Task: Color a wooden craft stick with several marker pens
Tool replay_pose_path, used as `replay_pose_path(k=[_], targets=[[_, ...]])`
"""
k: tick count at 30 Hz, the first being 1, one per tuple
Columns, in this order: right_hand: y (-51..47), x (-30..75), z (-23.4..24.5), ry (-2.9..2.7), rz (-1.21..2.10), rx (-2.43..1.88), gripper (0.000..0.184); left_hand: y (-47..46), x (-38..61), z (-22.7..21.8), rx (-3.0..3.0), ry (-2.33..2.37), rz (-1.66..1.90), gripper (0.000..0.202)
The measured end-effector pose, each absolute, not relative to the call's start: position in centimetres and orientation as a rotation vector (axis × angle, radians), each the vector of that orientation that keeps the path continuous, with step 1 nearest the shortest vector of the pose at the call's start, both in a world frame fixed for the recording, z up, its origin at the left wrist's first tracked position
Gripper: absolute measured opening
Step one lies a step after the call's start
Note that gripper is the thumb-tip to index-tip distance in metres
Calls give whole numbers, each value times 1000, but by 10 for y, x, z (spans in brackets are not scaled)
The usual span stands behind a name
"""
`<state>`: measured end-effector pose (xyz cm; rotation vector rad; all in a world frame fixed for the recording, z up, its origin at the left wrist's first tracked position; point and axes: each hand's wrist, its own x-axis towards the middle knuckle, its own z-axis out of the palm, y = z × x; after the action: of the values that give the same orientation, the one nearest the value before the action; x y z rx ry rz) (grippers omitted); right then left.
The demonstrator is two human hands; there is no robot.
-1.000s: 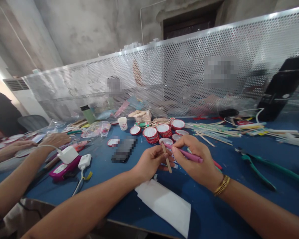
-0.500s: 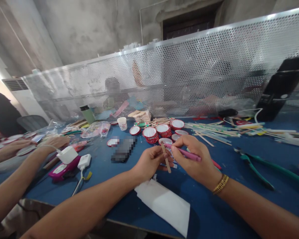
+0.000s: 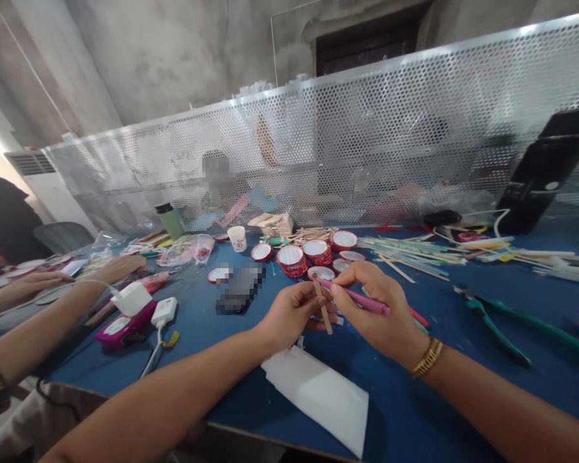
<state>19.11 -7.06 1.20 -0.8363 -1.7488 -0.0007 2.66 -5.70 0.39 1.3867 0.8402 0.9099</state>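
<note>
Between the fingers of my left hand (image 3: 289, 315) is a flat wooden craft stick (image 3: 324, 314), tilted with its lower end sticking out. My right hand (image 3: 379, 308) is closed round a pink pen (image 3: 367, 301), whose front end lies close to the stick's upper part; whether it touches I cannot tell. Just beyond my hands stand stacks of round red-rimmed discs with white tops (image 3: 292, 257). A folded white paper (image 3: 321, 399) lies on the blue table (image 3: 251, 392), nearest my left wrist.
Pliers with green handles (image 3: 496, 328) lie on the right, behind them scattered thin sticks (image 3: 410, 254). To the left are a dark phone (image 3: 240, 289), a paper cup (image 3: 237, 238) and a purple power strip (image 3: 125, 325). A co-worker's arms (image 3: 72, 305) reach in there. A perforated metal screen (image 3: 367, 141) closes the back.
My hands and the stick and pen have hardly moved. At the left, the co-worker's nearer hand has shifted slightly to the right.
</note>
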Motion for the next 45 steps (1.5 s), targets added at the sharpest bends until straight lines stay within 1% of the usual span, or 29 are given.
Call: replay_pose_path(k=[12,15,21,29,35,38,43,45], targets=[[-64,196,11,-1755,-14,-906,15,-56,26,4,1387,855,915,40],[-64,197,12,-1728,-2,-929,15,-56,26,5,1366,865,917,41],[-73,191,18,-1759,-7,-827,14,-57,26,5,1347,833,915,42],[-69,192,16,-1776,-12,-859,14,-57,26,4,1362,846,904,45],[-59,200,9,-1752,-10,-956,13,-57,26,7,1344,861,922,41],[-58,200,7,-1722,18,-895,5,-56,26,7,1312,864,927,43],[-62,197,9,-1651,199,-822,10,-55,25,5,1309,861,922,44],[-63,195,10,-1638,301,-801,8,-56,25,6,1306,861,920,44]])
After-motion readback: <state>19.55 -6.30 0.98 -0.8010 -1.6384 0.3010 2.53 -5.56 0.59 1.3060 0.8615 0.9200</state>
